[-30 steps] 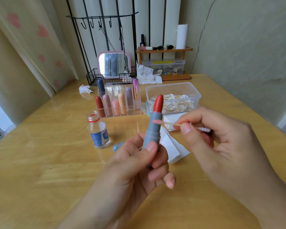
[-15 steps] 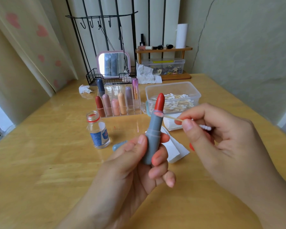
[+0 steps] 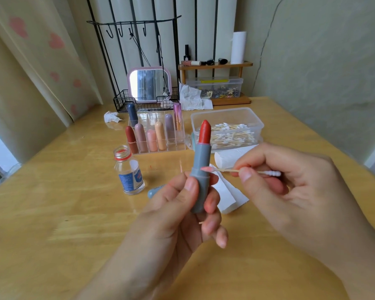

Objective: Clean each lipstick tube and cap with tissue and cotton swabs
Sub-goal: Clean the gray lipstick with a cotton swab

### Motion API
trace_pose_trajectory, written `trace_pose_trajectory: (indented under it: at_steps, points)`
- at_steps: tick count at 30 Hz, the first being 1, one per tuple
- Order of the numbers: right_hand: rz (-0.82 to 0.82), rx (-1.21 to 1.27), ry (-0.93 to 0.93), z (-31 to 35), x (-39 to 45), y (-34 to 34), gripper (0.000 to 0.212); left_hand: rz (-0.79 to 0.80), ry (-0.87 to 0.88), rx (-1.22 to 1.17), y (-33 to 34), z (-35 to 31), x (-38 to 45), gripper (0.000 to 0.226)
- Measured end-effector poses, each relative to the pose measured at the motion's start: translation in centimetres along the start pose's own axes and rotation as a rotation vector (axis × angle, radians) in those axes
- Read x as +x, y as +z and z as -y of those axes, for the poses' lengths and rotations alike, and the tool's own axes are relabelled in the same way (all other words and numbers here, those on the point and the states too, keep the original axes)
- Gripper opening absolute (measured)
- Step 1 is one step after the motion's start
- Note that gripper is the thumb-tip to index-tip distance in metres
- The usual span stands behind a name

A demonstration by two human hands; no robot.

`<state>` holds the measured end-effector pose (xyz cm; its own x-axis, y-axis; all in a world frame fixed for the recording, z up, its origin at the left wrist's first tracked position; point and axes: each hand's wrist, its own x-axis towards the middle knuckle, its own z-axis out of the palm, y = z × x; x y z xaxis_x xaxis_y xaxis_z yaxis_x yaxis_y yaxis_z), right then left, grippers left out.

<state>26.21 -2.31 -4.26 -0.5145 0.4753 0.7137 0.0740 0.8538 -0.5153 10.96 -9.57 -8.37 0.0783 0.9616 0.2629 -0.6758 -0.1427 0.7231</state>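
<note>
Standing nearly upright, its long axis vertical, the grey lipstick tube (image 3: 200,174) is pinched at its lower half in the closed left hand (image 3: 182,215), above the tabletop's near middle. From the right, the right hand (image 3: 290,187) grips 1 cotton swab (image 3: 230,170) level, pink tip touching the tube's ledge, so it likely wipes there next.

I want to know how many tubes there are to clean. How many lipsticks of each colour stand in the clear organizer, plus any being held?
Navy lipstick: 1
Metallic pink lipstick: 1
Dark red lipstick: 1
Mauve lipstick: 1
Pink lipstick: 1
Peach lipstick: 1
Lavender lipstick: 1
Grey lipstick, held in the left hand: 1
Total: 8
</note>
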Motion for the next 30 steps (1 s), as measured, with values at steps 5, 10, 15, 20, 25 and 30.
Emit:
trace_pose_trajectory:
  at_steps: [5,10,15,20,25,30]
  points:
    - [-0.004,-0.143,-0.071,0.4,0.0,0.9,0.014,-0.108,0.079,0.166,0.5,0.3,-0.1,0.011]
    - [-0.035,-0.121,-0.034,0.2,0.0,0.1,0.015,-0.130,0.112,0.209,0.5,0.3,-0.2,0.008]
    - [-0.016,-0.109,-0.026,0.3,-0.1,0.9,0.016,-0.142,0.112,0.229,0.6,0.2,-0.2,0.009]
    - [-0.025,-0.068,0.009,0.0,-0.1,0.3,0.015,-0.129,0.116,0.187,0.6,0.1,-0.2,0.015]
    - [-0.011,-0.032,0.024,-0.1,-0.2,0.7,0.014,-0.091,0.092,0.163,0.4,0.1,-0.1,0.015]
    - [-0.008,-0.005,0.038,-0.3,-0.2,0.6,0.015,-0.008,0.034,0.067,0.2,0.3,0.1,0.028]
